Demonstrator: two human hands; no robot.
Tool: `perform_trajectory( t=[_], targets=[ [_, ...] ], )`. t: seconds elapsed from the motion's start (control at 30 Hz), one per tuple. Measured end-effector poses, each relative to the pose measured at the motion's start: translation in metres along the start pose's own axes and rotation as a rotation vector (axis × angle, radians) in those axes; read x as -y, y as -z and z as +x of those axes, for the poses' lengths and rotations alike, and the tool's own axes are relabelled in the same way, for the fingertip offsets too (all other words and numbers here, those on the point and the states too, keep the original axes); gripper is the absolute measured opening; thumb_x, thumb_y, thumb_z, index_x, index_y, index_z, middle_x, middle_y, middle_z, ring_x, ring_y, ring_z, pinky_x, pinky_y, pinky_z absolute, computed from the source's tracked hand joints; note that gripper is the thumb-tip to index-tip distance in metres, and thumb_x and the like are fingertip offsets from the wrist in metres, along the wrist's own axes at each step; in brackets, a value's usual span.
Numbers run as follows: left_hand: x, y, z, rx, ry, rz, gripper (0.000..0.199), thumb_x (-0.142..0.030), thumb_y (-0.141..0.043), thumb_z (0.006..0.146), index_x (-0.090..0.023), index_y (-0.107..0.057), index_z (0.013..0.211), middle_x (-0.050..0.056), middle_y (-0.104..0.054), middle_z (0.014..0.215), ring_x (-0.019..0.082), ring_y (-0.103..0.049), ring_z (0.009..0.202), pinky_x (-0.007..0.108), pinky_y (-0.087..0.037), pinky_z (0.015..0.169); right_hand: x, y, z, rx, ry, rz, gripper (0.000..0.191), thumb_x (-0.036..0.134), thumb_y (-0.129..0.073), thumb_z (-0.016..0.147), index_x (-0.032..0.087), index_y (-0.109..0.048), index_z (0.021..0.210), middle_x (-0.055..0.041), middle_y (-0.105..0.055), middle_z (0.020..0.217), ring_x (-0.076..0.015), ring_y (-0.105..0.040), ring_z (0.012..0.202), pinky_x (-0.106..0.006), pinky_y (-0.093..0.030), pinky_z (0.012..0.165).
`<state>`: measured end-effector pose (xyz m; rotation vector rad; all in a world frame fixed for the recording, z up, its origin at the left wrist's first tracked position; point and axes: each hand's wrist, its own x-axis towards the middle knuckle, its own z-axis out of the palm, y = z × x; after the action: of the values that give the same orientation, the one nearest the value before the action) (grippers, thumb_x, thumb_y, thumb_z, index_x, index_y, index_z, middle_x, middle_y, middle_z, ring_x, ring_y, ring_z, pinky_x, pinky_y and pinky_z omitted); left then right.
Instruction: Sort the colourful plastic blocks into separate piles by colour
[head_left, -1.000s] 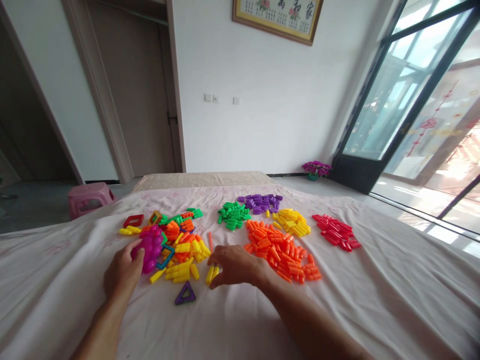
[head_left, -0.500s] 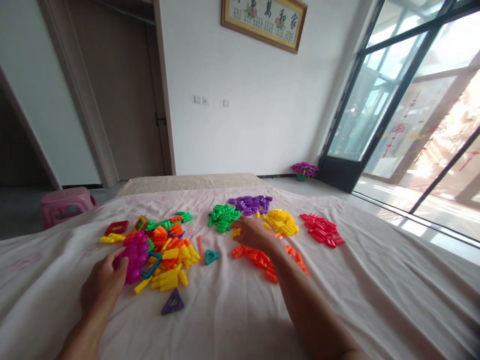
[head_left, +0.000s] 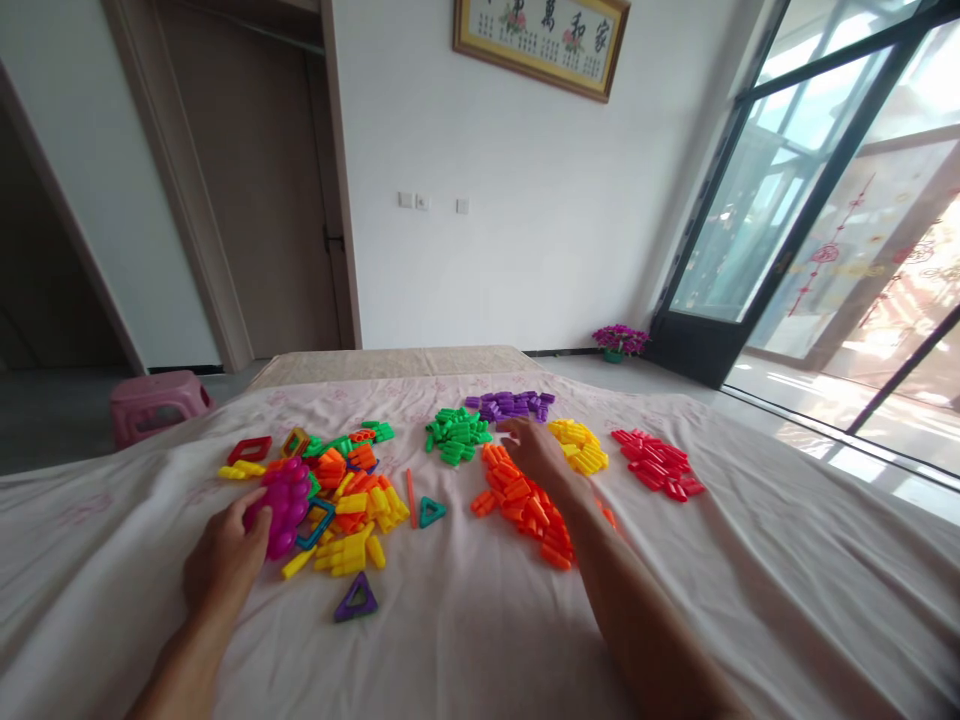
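Observation:
My left hand (head_left: 225,550) is closed on the edge of a magenta bumpy plastic piece (head_left: 283,508), at the left side of a mixed pile of toy blocks (head_left: 352,505). My right hand (head_left: 536,452) reaches over the orange blocks (head_left: 517,490), its curled fingers between the purple blocks (head_left: 514,405) and the yellow blocks (head_left: 579,446). What those fingers hold, if anything, is hidden. Green blocks (head_left: 457,435) lie left of it. A purple triangle frame (head_left: 356,598), a teal triangle frame (head_left: 431,512) and an orange stick (head_left: 411,498) lie near the mixed pile.
Red blocks (head_left: 656,463) form a separate heap at the right. A pale cloth (head_left: 480,640) with folds covers the surface. Beyond its edge stand a pink stool (head_left: 161,405), a pot of purple flowers (head_left: 621,342) and a glass door (head_left: 750,210).
My right hand has moved right, from beside the green blocks to beside the yellow ones. The yellow block seen at its fingertips no longer shows. My left hand keeps the magenta piece.

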<state>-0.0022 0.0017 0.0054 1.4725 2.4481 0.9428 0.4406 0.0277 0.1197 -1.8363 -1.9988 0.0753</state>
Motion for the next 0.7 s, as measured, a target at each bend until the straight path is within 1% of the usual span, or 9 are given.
perform_trajectory(
  t=[0.07, 0.1, 0.17, 0.27, 0.33, 0.4, 0.53, 0.6, 0.7],
  targets=[
    [-0.001, 0.002, -0.001, 0.008, 0.007, -0.005, 0.058, -0.049, -0.041, 0.095, -0.021, -0.066, 0.138, 0.018, -0.07, 0.134, 0.036, -0.068, 0.115, 0.046, -0.053, 0.091, 0.032, -0.02, -0.01, 0.1, 0.164, 0.082, 0.034, 0.016, -0.057, 0.093, 0.024, -0.075, 0.122, -0.0063, -0.075, 0.125, -0.0218, -0.067, 0.116, -0.03, -0.048, 0.1],
    [-0.002, 0.003, -0.002, 0.015, 0.013, -0.005, 0.058, -0.049, -0.04, 0.095, -0.021, -0.066, 0.139, 0.018, -0.07, 0.135, 0.036, -0.068, 0.115, 0.047, -0.053, 0.091, 0.048, -0.032, -0.016, 0.142, 0.243, 0.113, 0.034, 0.018, -0.059, 0.093, 0.024, -0.075, 0.123, -0.0063, -0.075, 0.125, -0.0222, -0.067, 0.117, -0.031, -0.048, 0.102],
    [-0.004, 0.004, -0.003, 0.029, 0.018, -0.008, 0.059, -0.049, -0.039, 0.095, -0.021, -0.065, 0.139, 0.018, -0.07, 0.135, 0.037, -0.068, 0.116, 0.048, -0.053, 0.093, 0.075, -0.055, -0.028, 0.19, 0.369, 0.153, 0.038, 0.021, -0.062, 0.094, 0.023, -0.07, 0.131, -0.0076, -0.074, 0.128, -0.0237, -0.065, 0.121, -0.034, -0.047, 0.105],
    [-0.005, 0.006, -0.003, 0.04, 0.009, -0.012, 0.059, -0.05, -0.039, 0.095, -0.02, -0.065, 0.14, 0.018, -0.069, 0.136, 0.037, -0.068, 0.116, 0.048, -0.053, 0.094, 0.1, -0.085, -0.04, 0.198, 0.535, 0.169, 0.054, 0.029, -0.065, 0.097, 0.022, -0.055, 0.149, -0.0108, -0.062, 0.148, -0.0266, -0.054, 0.137, -0.041, -0.042, 0.114],
    [-0.006, 0.006, -0.003, 0.041, 0.016, -0.014, 0.059, -0.05, -0.04, 0.095, -0.02, -0.065, 0.14, 0.018, -0.069, 0.136, 0.037, -0.068, 0.116, 0.047, -0.053, 0.094, 0.108, -0.098, -0.043, 0.195, 0.608, 0.157, 0.062, 0.036, -0.065, 0.098, 0.023, -0.046, 0.156, -0.0116, -0.052, 0.158, -0.0286, -0.044, 0.146, -0.046, -0.038, 0.118],
    [-0.006, 0.006, -0.002, 0.043, 0.026, -0.02, 0.059, -0.05, -0.04, 0.095, -0.02, -0.065, 0.14, 0.018, -0.069, 0.136, 0.037, -0.068, 0.116, 0.047, -0.053, 0.095, 0.11, -0.106, -0.042, 0.221, 0.637, 0.149, 0.063, 0.039, -0.065, 0.099, 0.026, -0.044, 0.157, -0.0102, -0.05, 0.16, -0.0294, -0.042, 0.148, -0.047, -0.037, 0.119],
    [-0.005, 0.006, -0.002, 0.049, 0.022, -0.036, 0.06, -0.049, -0.039, 0.096, -0.02, -0.064, 0.141, 0.019, -0.068, 0.137, 0.037, -0.066, 0.119, 0.048, -0.052, 0.096, 0.109, -0.107, -0.04, 0.256, 0.592, 0.172, 0.051, 0.034, -0.069, 0.096, 0.03, -0.057, 0.146, -0.0072, -0.065, 0.143, -0.0266, -0.059, 0.129, -0.041, -0.044, 0.109],
    [-0.005, 0.006, -0.003, 0.046, 0.016, -0.034, 0.059, -0.048, -0.039, 0.096, -0.02, -0.064, 0.141, 0.019, -0.068, 0.138, 0.037, -0.065, 0.121, 0.048, -0.051, 0.098, 0.107, -0.104, -0.04, 0.244, 0.573, 0.186, 0.044, 0.032, -0.07, 0.095, 0.029, -0.063, 0.139, -0.0073, -0.07, 0.132, -0.0255, -0.063, 0.121, -0.038, -0.047, 0.105],
    [-0.006, 0.006, -0.003, 0.049, 0.011, -0.033, 0.06, -0.049, -0.038, 0.096, -0.019, -0.063, 0.142, 0.019, -0.067, 0.139, 0.038, -0.065, 0.123, 0.048, -0.051, 0.098, 0.105, -0.1, -0.04, 0.227, 0.563, 0.233, 0.036, 0.031, -0.068, 0.096, 0.026, -0.068, 0.132, -0.0074, -0.074, 0.124, -0.024, -0.066, 0.115, -0.035, -0.047, 0.102]
  ],
)
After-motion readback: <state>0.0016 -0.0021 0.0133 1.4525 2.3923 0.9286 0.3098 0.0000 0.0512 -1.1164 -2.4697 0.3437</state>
